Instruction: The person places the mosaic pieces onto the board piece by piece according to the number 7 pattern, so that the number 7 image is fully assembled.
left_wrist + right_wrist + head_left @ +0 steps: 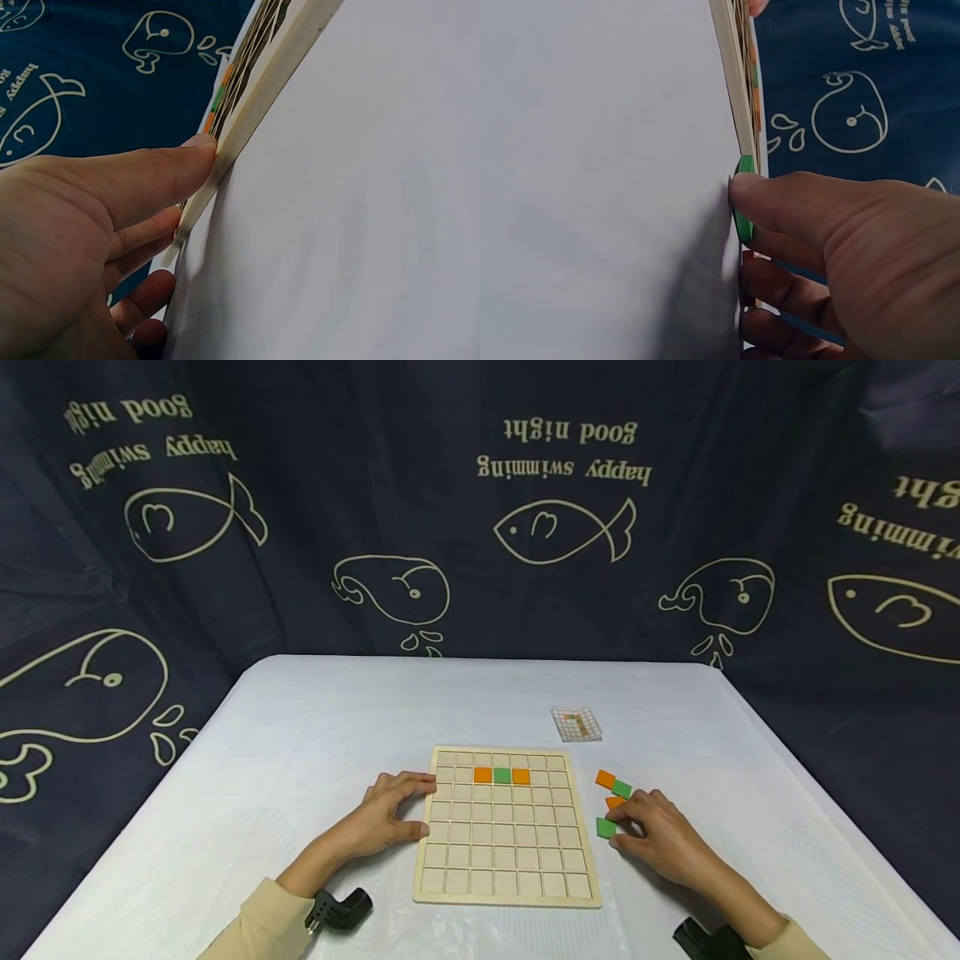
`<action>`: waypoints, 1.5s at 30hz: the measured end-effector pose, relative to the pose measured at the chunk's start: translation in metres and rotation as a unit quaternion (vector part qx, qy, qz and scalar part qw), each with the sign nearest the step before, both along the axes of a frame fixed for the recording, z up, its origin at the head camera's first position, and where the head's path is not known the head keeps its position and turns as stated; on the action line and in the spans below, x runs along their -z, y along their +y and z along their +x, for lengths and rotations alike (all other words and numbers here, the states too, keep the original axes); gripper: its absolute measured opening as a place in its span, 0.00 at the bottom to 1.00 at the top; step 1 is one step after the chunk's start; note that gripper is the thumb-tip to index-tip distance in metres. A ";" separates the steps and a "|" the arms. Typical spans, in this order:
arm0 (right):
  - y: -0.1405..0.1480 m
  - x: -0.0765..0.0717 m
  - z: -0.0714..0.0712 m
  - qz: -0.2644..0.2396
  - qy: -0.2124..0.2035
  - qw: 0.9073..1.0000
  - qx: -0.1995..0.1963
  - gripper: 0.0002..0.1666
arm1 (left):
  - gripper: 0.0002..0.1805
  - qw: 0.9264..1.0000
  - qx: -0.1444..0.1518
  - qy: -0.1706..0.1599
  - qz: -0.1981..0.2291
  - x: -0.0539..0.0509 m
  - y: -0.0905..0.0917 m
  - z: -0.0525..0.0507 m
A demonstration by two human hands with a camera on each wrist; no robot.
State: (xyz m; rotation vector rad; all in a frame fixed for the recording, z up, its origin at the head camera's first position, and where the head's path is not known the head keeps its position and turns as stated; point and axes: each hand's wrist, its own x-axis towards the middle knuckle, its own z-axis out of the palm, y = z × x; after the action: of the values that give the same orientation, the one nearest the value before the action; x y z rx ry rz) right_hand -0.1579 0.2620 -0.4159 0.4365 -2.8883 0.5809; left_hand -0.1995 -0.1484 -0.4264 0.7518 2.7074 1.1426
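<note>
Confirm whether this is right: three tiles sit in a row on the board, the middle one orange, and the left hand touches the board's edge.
Wrong on colour: the head view shows the middle tile is green. The rest stands: three in a row on the board, the left hand touching its edge.

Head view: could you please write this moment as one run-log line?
left hand: touching grid board, left edge; right hand: pinching green tile; on board: three tiles
</note>
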 end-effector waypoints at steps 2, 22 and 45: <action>0.000 0.000 0.000 -0.002 0.003 1.000 -0.001 0.13 | 0.31 1.000 0.000 0.001 0.001 0.000 0.000 0.000; -0.004 -0.005 0.000 -0.003 -0.018 1.000 -0.002 0.13 | 0.31 1.000 0.002 0.003 0.002 -0.001 -0.001 0.001; -0.027 -0.019 -0.010 -0.021 0.030 0.997 -0.060 0.13 | 0.30 1.000 0.000 0.002 0.002 -0.001 0.000 0.001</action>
State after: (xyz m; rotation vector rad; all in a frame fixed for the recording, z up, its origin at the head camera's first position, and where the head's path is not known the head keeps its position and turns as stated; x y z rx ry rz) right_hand -0.1684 0.2355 -0.3972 0.6152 -2.8017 0.6334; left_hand -0.1988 -0.1481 -0.4256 0.7556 2.7086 1.1468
